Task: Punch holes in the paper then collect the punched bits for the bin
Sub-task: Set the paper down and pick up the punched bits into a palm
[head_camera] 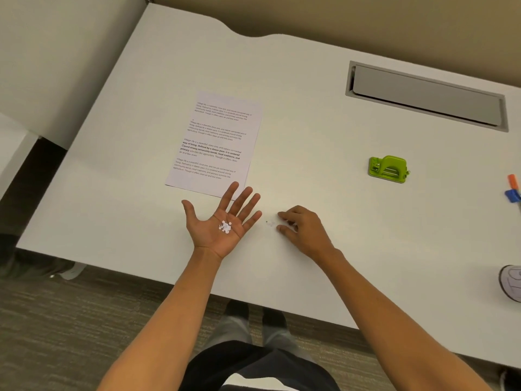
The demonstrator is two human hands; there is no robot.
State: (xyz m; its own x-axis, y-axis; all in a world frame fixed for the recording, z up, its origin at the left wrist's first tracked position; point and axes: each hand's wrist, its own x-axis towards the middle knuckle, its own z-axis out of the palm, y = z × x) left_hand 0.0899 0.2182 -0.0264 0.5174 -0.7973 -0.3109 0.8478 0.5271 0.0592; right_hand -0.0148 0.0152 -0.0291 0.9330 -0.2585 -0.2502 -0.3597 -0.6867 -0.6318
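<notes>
A small heap of punched paper bits (225,226) lies in the upturned palm of the left hand (222,225), which is spread flat with fingers straight just above the near edge of the white table (324,170). Just to its right a few more bits (270,223) lie on the table, and the right hand (303,228) rests beside them, fingers curled toward them; whether it pinches any I cannot tell. The printed sheet of paper (215,142) lies beyond the left hand, the green hole punch (388,169) well off to the right.
</notes>
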